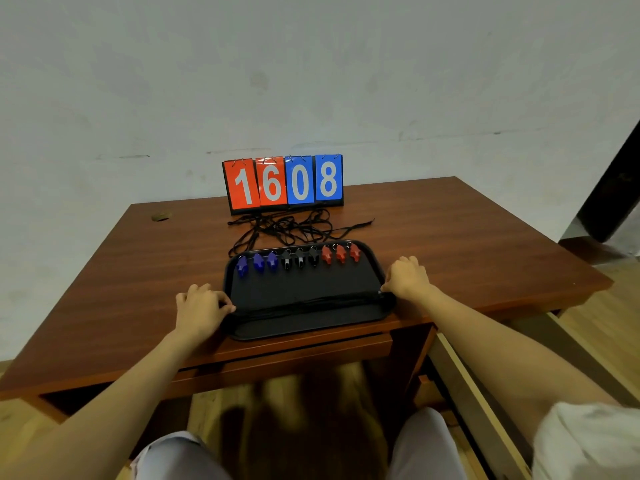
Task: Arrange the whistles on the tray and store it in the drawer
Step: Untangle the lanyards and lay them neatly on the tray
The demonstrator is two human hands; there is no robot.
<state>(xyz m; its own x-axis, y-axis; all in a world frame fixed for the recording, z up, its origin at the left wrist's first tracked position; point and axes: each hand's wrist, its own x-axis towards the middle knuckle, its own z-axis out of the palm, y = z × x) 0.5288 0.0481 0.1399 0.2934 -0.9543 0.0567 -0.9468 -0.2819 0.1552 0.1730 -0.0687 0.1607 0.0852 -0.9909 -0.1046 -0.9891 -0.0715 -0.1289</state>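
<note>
Black tray (304, 336) sits at the table's (138, 271) 6 o'clock edge. Nine whistles line its 12 o'clock rim: blue whistles (258, 263) toward 9, black whistles (300, 263) in the middle, red whistles (341, 253) toward 3. Left hand (202, 308) at the tray's 9 and right hand (407, 277) at its 3 have curled fingers pinching the ends of a black cord bundle (308, 303) stretched across the tray. Loose cords (287, 226) and a scoreboard (282, 181) lie at 12.

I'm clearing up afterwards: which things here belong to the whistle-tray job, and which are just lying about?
Job: tray, blue whistles, black whistles, red whistles, cord bundle across the tray with left hand and right hand at its ends, open drawer at right.
Lying about: scoreboard, tangled cords behind the tray, small round thing on the desk.
</note>
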